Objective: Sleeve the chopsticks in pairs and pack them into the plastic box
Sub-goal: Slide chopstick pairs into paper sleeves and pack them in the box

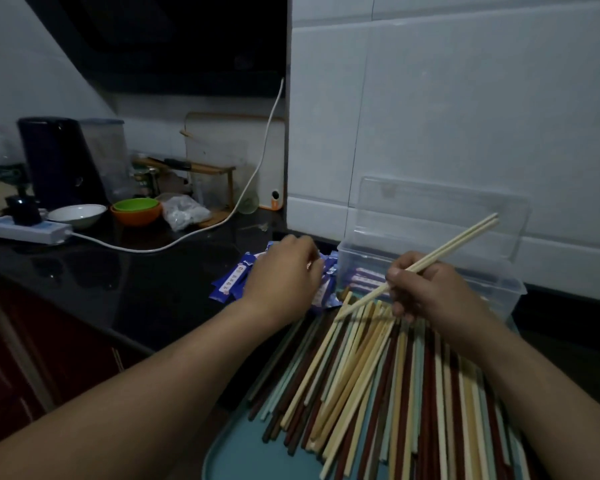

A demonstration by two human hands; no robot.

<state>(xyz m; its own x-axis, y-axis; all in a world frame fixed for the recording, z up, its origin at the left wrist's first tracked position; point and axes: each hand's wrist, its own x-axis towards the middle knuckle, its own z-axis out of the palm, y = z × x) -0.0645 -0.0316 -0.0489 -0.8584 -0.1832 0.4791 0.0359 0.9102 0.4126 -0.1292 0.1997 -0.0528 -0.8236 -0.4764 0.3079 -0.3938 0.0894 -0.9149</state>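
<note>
My right hand (430, 289) is shut on a pair of pale chopsticks (465, 240), which slant up to the right above the clear plastic box (499, 282). Several sleeved pairs lie inside the box. My left hand (288, 271) rests on the heap of blue paper sleeves (231, 282) left of the box, fingers curled down onto them; whether it grips one I cannot tell. A fan of loose chopsticks (378, 382) in cream, brown and light blue lies on a teal tray (236, 455) in front of me.
The black counter (118, 282) carries a white power strip (25, 230) with a cable, a white bowl (77, 214), a green-and-orange bowl stack (136, 210), a plastic bag and a dark kettle (59, 161). A white tiled wall stands behind the box.
</note>
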